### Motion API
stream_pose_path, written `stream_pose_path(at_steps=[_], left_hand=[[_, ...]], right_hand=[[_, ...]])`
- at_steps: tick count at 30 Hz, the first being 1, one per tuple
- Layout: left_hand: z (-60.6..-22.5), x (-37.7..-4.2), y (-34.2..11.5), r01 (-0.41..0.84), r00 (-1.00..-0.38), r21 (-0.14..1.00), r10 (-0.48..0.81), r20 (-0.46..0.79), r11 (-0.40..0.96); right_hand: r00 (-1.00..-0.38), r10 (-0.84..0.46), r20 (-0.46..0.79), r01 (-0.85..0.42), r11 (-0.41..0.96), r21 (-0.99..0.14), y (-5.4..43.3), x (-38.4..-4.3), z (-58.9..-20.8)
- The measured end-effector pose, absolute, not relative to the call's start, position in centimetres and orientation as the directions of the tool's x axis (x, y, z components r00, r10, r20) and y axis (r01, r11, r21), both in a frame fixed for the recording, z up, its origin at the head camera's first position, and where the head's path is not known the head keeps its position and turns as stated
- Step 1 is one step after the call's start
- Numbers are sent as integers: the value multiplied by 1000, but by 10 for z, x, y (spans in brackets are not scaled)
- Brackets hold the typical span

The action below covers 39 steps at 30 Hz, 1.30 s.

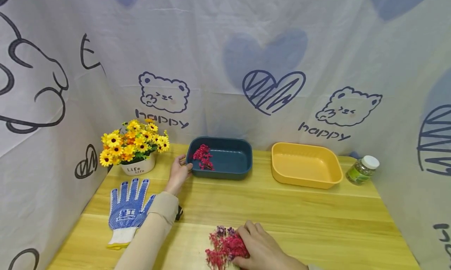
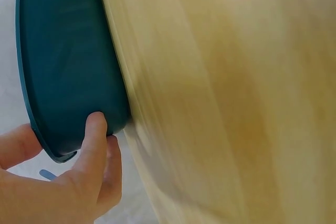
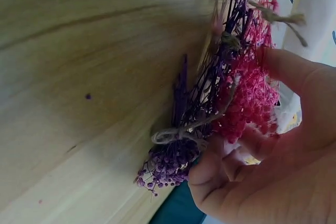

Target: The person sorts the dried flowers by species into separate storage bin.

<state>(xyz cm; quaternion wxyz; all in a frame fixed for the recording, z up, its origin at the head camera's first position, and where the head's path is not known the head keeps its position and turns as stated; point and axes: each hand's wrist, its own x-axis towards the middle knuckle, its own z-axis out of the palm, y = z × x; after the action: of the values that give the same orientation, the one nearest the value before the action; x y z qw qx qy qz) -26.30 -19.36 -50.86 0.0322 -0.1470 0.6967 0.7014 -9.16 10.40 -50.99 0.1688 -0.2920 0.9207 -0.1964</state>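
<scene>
A dark teal tray (image 1: 225, 174) stands at the back middle, with a sprig of red dried flowers (image 1: 203, 156) inside its left part. My left hand (image 1: 179, 174) grips the left end of this tray; in the left wrist view its thumb is at the rim and its fingers lie against the outer wall. Near the front edge my right hand (image 1: 260, 244) holds red dried flowers (image 1: 225, 246) low over the table. Beside these, in the right wrist view, is a purple dried-flower bunch (image 3: 170, 166) tied with twine (image 3: 168, 136). My palm partly hides the red stems.
Right of the teal tray stands a yellow tray (image 1: 306, 164), then a jar (image 1: 361, 170) with a white lid. At the left are a pot of yellow flowers (image 1: 134, 144) and a blue-and-white glove (image 1: 128, 211). A small black object (image 1: 179, 213) shows behind my left forearm.
</scene>
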Motion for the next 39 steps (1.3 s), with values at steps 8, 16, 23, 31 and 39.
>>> stream_pose_path(at_steps=[8,16,23,31,39], left_hand=[[-510,-263,-193,-241,-957,970,-161,-242,-31],[-512,-261,-192,-233,-957,972,-171,-236,-32],[-511,-261,-194,-231,-959,972,-156,-235,-43],[-509,-261,-193,-235,-959,971,-158,-237,-34],[-510,-261,-193,-239,-956,970,-163,-243,-41]], right_hand=[[-774,-588,-235,-386,732,-562,109,-92,-505],[-763,-561,-319,-218,690,-690,117,-95,-488],[-717,-620,-320,-157,590,-792,126,-100,-480],[-604,-747,-278,-53,386,-921,134,-111,-491],[-595,-783,-182,66,178,-982,133,-115,-504]])
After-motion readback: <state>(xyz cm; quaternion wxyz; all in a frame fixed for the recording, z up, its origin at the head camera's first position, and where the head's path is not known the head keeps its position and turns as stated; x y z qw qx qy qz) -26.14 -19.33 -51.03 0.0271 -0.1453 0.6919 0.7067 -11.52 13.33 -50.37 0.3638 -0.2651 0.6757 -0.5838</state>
